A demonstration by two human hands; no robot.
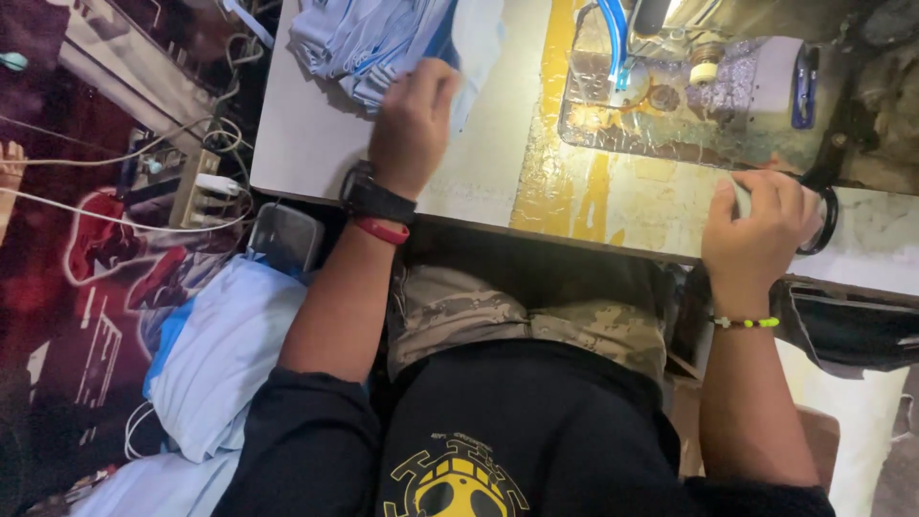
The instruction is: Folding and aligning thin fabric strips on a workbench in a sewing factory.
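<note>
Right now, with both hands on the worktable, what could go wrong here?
The left hand rests on the light blue fabric pile near the table's edge; pulling it might drag pieces to the floor. The right hand grips something close to the worn metal machine plate, so fingers could perhaps catch there. Loose white cables might snag.

bare table [479, 172] between hands, fabric pile [364, 38] leftward

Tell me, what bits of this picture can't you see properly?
- Head view: the left hand covers part of the light blue cloth pile; the top edge cuts the pile off.
- The right hand curls over a small pale thing; its fingers hide what it is.
- The sewing machine is cut off by the top edge.
- The table hides the knees.
</note>
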